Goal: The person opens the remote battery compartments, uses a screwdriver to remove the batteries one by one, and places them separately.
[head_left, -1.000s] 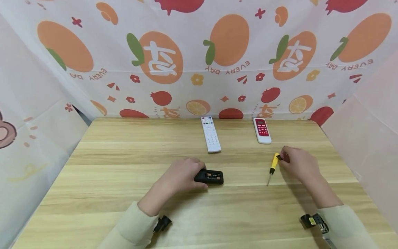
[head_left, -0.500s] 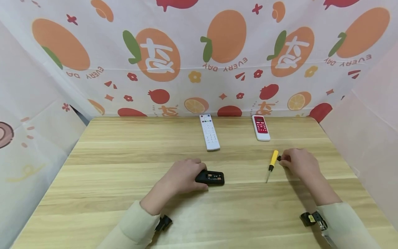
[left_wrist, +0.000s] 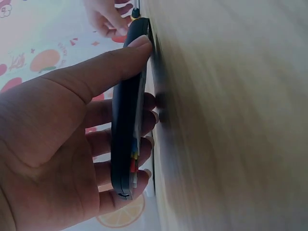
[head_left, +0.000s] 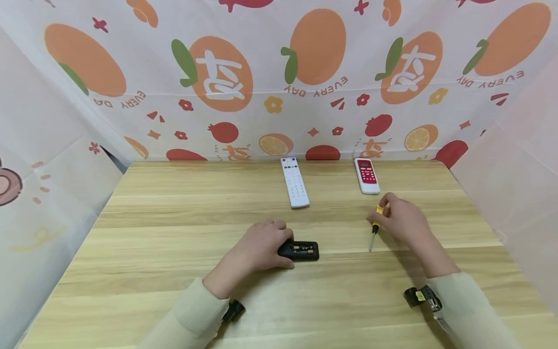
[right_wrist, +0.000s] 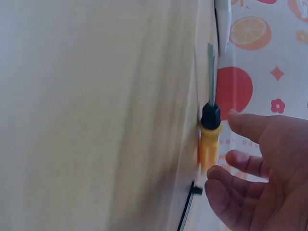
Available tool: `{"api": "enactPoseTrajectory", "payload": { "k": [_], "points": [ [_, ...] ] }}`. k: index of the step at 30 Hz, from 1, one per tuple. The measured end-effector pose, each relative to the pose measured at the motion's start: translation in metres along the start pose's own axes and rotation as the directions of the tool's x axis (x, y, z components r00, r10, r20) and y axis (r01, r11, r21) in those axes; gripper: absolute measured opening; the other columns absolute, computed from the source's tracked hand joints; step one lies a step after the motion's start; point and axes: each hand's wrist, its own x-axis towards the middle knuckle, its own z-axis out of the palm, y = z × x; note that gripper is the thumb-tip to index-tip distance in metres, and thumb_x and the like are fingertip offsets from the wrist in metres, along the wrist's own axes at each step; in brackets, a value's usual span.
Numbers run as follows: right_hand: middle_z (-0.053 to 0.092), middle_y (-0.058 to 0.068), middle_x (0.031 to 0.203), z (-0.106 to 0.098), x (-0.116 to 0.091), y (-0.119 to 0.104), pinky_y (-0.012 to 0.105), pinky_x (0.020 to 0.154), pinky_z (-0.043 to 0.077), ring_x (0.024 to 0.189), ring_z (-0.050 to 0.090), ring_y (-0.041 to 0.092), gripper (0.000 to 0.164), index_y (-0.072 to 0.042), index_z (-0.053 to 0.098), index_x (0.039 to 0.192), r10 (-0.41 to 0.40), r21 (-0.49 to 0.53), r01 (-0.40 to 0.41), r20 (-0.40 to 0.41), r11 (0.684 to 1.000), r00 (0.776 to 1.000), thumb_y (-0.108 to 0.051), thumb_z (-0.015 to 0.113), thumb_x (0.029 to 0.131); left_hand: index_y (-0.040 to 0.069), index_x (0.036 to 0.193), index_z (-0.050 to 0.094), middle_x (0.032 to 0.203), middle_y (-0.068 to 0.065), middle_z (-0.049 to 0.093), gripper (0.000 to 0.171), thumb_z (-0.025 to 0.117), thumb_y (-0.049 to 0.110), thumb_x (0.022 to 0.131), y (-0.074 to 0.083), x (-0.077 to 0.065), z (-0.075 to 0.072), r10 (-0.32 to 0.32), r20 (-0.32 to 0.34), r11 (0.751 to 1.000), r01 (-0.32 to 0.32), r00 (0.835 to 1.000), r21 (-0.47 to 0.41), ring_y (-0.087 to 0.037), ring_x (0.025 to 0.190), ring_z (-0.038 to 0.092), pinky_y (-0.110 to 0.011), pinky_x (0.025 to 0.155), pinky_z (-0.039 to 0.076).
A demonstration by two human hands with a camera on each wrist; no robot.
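My left hand [head_left: 267, 245] grips a black remote control [head_left: 301, 250] face down on the table; its open battery compartment shows batteries. In the left wrist view, the thumb lies along the remote [left_wrist: 127, 115] and the fingers curl at its other side, near coloured buttons. Around the yellow handle of a screwdriver [head_left: 374, 232] are the fingers of my right hand [head_left: 405, 220]. The right wrist view shows the screwdriver [right_wrist: 210, 115] with a gap between its black collar and the thumb. Below the handle lies a thin black piece [right_wrist: 192, 192], likely the battery cover, hidden in the head view.
A white remote [head_left: 295, 183] lies at the back middle of the wooden table [head_left: 174, 208]. Right of it is a white remote with a red face [head_left: 366, 175]. A fruit-printed cloth [head_left: 270, 72] hangs behind the table's far edge.
My right hand has let go of the small black piece and moved left to the screwdriver handle. The left hand still holds the black remote in nearly the same spot.
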Motion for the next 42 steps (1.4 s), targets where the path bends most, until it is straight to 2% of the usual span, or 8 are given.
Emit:
{"api": "enactPoseTrajectory", "payload": {
  "k": [7,11,15,19,22,25,28,42],
  "points": [
    [0.057,0.004,0.069,0.006,0.011,-0.01,0.031,0.05,0.037,0.056,0.049,0.018,0.056,-0.008,0.042,0.117,0.001,0.091,-0.006,0.054,0.996,0.999,-0.036,0.07,0.078,0.022,0.103,0.061,0.093,0.004,0.051,0.048,0.077,0.049,0.065,0.0,0.001,0.001,-0.017,0.032,0.999,0.019,0.999,-0.032,-0.015,0.079,0.046,-0.032,0.063,0.04],
    [0.058,0.006,0.07,0.007,0.013,-0.024,0.032,0.049,0.044,0.053,0.054,0.018,0.05,-0.012,0.042,0.119,-0.014,0.259,-0.007,0.078,0.966,0.997,-0.027,0.068,0.08,0.023,0.103,0.06,0.093,0.004,0.051,0.049,0.077,0.048,0.065,-0.002,0.001,0.002,-0.008,0.032,1.0,0.009,0.999,-0.027,-0.015,0.08,0.047,-0.033,0.065,0.041],
    [0.055,0.015,0.079,0.0,0.011,-0.056,0.039,0.053,0.052,0.058,0.06,0.025,0.048,-0.017,0.043,0.124,-0.079,0.55,0.032,0.062,0.835,0.995,-0.016,0.065,0.082,0.024,0.104,0.06,0.094,0.005,0.051,0.048,0.077,0.048,0.065,-0.005,0.002,0.003,-0.008,0.028,1.0,0.009,1.0,-0.028,-0.015,0.082,0.046,-0.033,0.065,0.041],
    [0.053,0.019,0.086,-0.015,0.001,-0.1,0.044,0.062,0.053,0.068,0.062,0.032,0.047,-0.018,0.045,0.127,-0.155,0.72,0.098,0.014,0.687,0.988,-0.009,0.063,0.084,0.025,0.103,0.06,0.094,0.006,0.051,0.047,0.077,0.048,0.066,-0.006,0.003,0.002,-0.014,0.036,0.999,0.015,0.999,-0.048,-0.015,0.083,0.046,-0.032,0.063,0.041],
    [0.055,0.016,0.089,-0.02,-0.01,-0.124,0.04,0.064,0.053,0.072,0.062,0.03,0.044,-0.015,0.046,0.124,-0.211,0.751,0.177,-0.052,0.636,0.976,-0.01,0.064,0.084,0.025,0.103,0.061,0.092,0.006,0.05,0.047,0.077,0.048,0.065,-0.006,0.003,0.001,-0.012,0.05,0.997,0.016,0.999,-0.072,-0.015,0.082,0.047,-0.032,0.062,0.041],
    [0.057,0.011,0.09,-0.023,-0.021,-0.138,0.033,0.062,0.053,0.072,0.062,0.026,0.047,-0.015,0.044,0.124,-0.259,0.733,0.261,-0.12,0.628,0.958,-0.009,0.066,0.083,0.025,0.102,0.061,0.091,0.007,0.05,0.047,0.078,0.047,0.064,-0.006,0.004,0.0,-0.01,0.059,0.996,0.015,0.998,-0.086,-0.015,0.081,0.048,-0.033,0.062,0.041],
    [0.058,0.006,0.091,-0.022,-0.028,-0.144,0.028,0.061,0.052,0.073,0.063,0.02,0.049,-0.015,0.044,0.125,-0.305,0.683,0.329,-0.161,0.652,0.939,-0.01,0.067,0.082,0.025,0.101,0.061,0.09,0.007,0.05,0.047,0.078,0.047,0.063,-0.006,0.004,0.0,-0.016,0.06,0.996,0.021,0.998,-0.084,-0.015,0.082,0.048,-0.034,0.062,0.042],
    [0.059,-0.009,0.091,0.01,-0.019,-0.138,0.023,0.06,0.051,0.068,0.061,0.005,0.038,-0.029,0.051,0.113,-0.451,0.532,0.466,-0.168,0.707,0.877,-0.037,0.068,0.08,0.025,0.102,0.06,0.091,0.005,0.05,0.048,0.078,0.047,0.064,-0.004,0.005,0.0,-0.051,0.084,0.996,0.057,0.995,-0.072,-0.015,0.082,0.047,-0.034,0.06,0.042]
  ]
}}
